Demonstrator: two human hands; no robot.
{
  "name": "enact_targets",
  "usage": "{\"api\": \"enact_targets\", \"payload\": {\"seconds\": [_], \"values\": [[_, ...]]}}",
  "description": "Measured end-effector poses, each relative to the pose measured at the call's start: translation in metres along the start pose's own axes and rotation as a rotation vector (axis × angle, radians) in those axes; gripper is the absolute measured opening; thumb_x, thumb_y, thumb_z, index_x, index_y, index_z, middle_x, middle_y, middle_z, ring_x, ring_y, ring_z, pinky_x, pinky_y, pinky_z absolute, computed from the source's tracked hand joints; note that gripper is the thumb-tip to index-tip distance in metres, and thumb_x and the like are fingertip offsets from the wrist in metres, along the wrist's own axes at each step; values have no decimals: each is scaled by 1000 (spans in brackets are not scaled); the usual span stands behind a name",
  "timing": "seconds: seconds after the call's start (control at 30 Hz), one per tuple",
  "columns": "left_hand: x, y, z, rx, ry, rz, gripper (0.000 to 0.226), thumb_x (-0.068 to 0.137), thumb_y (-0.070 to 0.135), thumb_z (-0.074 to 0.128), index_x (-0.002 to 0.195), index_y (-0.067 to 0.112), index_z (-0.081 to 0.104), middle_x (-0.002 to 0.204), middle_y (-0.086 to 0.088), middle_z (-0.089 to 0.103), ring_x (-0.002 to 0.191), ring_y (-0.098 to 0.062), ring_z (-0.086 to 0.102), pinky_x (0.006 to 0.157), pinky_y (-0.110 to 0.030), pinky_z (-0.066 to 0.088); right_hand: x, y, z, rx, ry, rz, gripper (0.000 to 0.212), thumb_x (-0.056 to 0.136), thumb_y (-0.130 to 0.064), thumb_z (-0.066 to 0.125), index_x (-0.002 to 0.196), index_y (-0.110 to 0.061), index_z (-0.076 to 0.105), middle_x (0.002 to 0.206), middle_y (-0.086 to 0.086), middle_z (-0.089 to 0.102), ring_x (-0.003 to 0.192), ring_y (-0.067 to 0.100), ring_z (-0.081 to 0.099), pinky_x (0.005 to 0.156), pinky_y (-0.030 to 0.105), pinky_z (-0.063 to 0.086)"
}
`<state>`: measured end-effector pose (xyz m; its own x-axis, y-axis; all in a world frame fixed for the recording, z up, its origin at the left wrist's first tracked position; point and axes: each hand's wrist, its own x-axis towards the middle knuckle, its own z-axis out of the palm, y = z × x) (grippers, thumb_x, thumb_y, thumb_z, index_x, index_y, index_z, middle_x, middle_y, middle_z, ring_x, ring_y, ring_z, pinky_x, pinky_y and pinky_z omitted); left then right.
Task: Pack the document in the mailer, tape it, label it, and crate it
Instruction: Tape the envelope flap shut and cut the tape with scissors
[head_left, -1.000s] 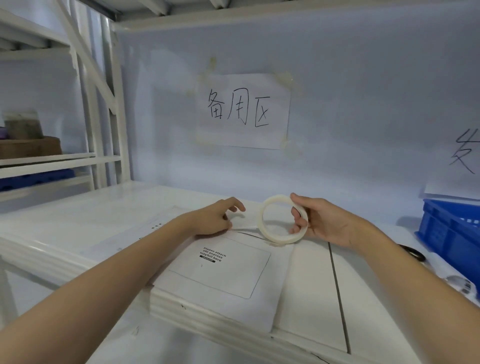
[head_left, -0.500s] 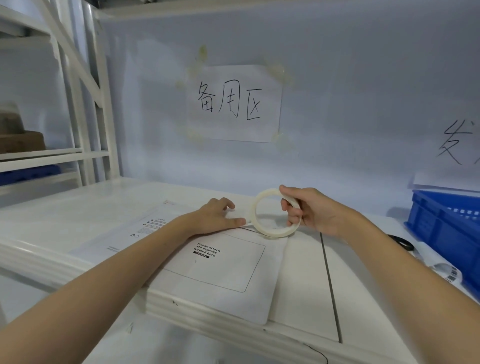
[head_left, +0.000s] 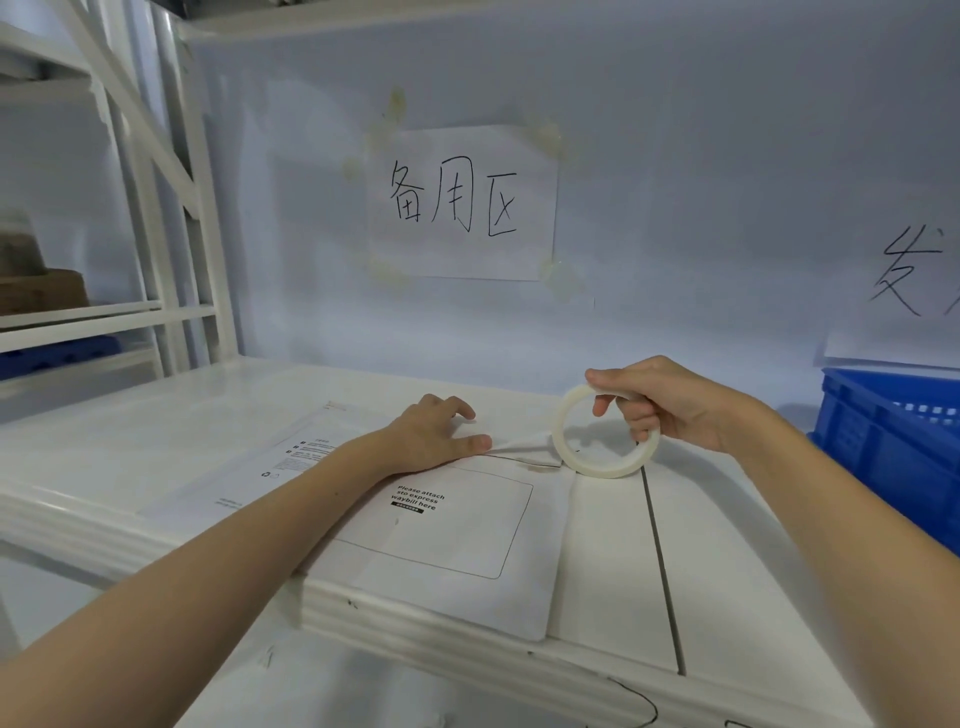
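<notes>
One white shelf surface (head_left: 727, 561) spans the view, backed by a pale wall with two handwritten paper signs, one central (head_left: 462, 202) and one cut off at the right edge (head_left: 914, 280). One blue crate (head_left: 893, 441) sits at the right end of the shelf. One white mailer (head_left: 457, 540) lies flat near the front edge, its printed waybill box facing up. The left hand (head_left: 431, 441) rests on the mailer's far edge, fingers spread and nearly straight, thumb pressing down the end of a tape strip. The right hand (head_left: 670, 405) grips one tape roll (head_left: 602, 431), fingers hooked through its core and thumb on top. Compared with half a second ago, the roll has moved farther right, off the mailer's corner, and a short stretch of tape now runs taut between the thumb and the roll.
</notes>
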<state>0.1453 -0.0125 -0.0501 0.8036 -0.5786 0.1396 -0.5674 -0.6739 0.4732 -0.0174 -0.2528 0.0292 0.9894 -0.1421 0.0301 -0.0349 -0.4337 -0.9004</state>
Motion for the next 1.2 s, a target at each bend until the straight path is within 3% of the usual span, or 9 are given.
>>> {"api": "enact_targets", "payload": {"seconds": [0.1,0.2,0.3,0.37,0.5,0.6,0.8,1.0,1.2], "values": [[-6,4,0,22,12,-5,51,87,65,51,127,33,53,135,-5,45,128,-26,42,111,-43,33,1,4,-2,39,-17,15,41,88,-44,64,79,-4,68,55,0,26,51,17,26,57,28,34],[-9,8,-3,-34,-2,-33,53,89,67,44,128,33,53,137,-4,44,133,-25,36,111,-42,29,0,14,-7,141,-105,65,46,85,-50,59,72,-6,62,50,3,35,51,22,41,68,33,42],[-12,11,-4,-56,-14,-52,73,74,82,40,128,34,54,137,-3,44,134,-25,35,111,-42,29,-1,23,-11,271,-162,90,47,86,-49,57,67,-6,55,48,5,41,57,29,51,90,42,44],[-12,11,-3,-30,-5,-57,82,65,87,39,126,35,55,136,-2,46,132,-24,37,110,-42,31,-1,23,-13,368,-149,94,40,86,-43,61,68,-9,53,48,4,40,50,26,47,95,46,44],[-12,14,-1,23,5,-58,65,78,76,53,128,33,53,135,-1,46,129,-23,40,109,-41,34,-1,16,-10,326,-89,94,35,88,-40,62,66,-13,54,57,4,31,42,17,28,78,38,47],[-12,17,-1,67,11,-63,66,77,72,59,130,33,51,137,-1,45,130,-25,39,110,-43,34,-1,9,-7,181,-67,67,39,92,-42,59,68,-11,57,55,2,30,43,16,29,67,32,41],[-12,25,-7,133,-64,-78,67,80,70,57,136,36,44,139,-4,42,133,-29,33,109,-43,31,-3,-1,-9,-115,8,-6,41,89,-41,64,72,-4,64,48,0,34,45,18,31,63,34,40],[-3,50,-22,321,-267,-145,82,88,65,51,154,36,12,160,-7,23,146,-31,24,114,-46,23,-10,-2,-17,-223,67,-16,42,85,-43,69,67,-5,66,48,0,30,47,19,26,63,35,32],[-5,54,-24,98,-317,-126,83,91,43,62,154,40,8,162,-4,18,146,-30,22,117,-47,23,-9,-2,-16,-222,41,1,42,85,-45,68,73,-5,69,50,0,28,47,18,26,58,31,30]]}}
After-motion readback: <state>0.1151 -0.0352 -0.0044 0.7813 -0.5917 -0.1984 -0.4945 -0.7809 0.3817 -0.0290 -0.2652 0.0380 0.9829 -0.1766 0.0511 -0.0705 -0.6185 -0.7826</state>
